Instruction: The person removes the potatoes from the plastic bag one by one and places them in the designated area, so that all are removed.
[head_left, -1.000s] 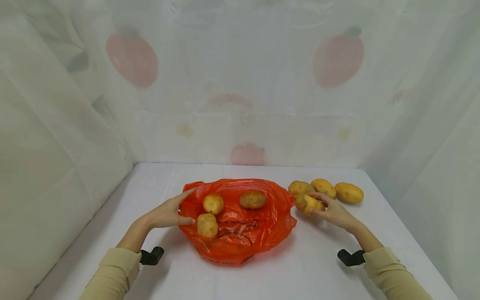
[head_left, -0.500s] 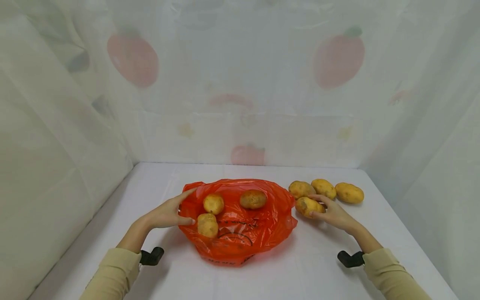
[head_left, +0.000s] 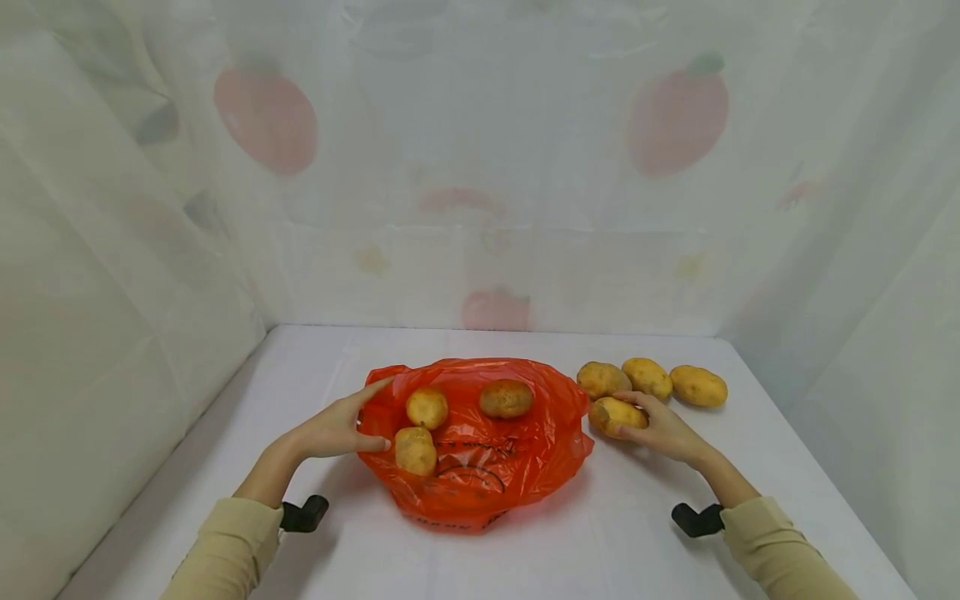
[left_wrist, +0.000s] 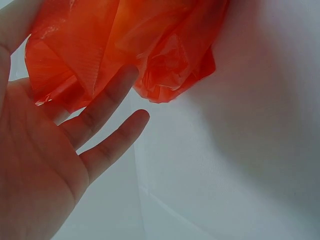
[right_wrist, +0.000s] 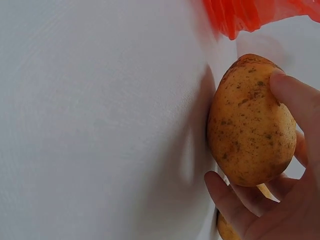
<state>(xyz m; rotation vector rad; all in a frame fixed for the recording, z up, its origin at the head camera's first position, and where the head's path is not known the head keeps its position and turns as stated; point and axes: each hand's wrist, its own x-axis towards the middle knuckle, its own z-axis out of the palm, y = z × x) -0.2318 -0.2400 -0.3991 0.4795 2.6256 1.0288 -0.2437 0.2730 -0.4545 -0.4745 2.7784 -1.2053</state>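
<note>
A red plastic bag lies with its mouth spread, and three potatoes show in it: a round one, one below it and a browner one. At its left rim is my left hand, thumb and index finger reaching over the edge. The left wrist view shows the other fingers nearly straight, spread against the outside of the plastic. Right of the bag, my right hand grips a yellow potato. In the right wrist view its thumb presses one side of this potato, with fingers around the other.
Behind the right hand, three more potatoes sit in a row: a left one, a middle one and a right one. The white table is enclosed by pale curtains at the back and sides.
The potato at my right hand has shifted slightly toward the table's front, and the right hand has moved a little with it. The left hand and bag stay nearly the same.
</note>
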